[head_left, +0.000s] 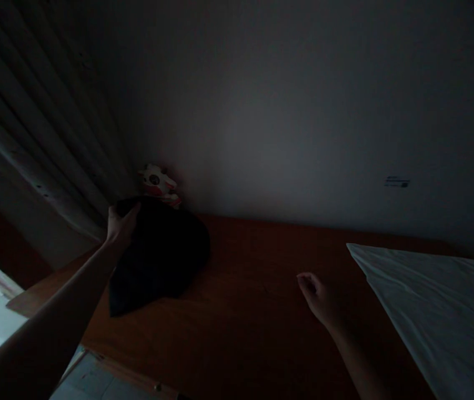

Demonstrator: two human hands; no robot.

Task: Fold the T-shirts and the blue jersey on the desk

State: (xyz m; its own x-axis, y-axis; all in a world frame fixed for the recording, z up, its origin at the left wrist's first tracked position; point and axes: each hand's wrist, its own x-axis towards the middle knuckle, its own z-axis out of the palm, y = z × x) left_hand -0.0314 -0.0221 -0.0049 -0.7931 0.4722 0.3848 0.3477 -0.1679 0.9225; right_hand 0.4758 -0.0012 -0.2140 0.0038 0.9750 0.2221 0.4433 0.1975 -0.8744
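My left hand [121, 223] reaches out to the far left of the wooden table and is closed on the top edge of a black cloth item [162, 250]. That item lies bunched on the tabletop; in the dim light I cannot tell whether it is a garment or a bag. Over the bare wood to the right hovers my right hand [315, 294], its fingers curled in and nothing visible in them. To its right, apart from it, a white cloth [440, 300] is spread flat.
Behind the black item a white and red cow-like figure [160, 182] stands against the wall [262, 111]. A pale curtain [45, 128] hangs on the left. The brown tabletop [241, 322] ends at a front edge above a tiled floor [104, 383].
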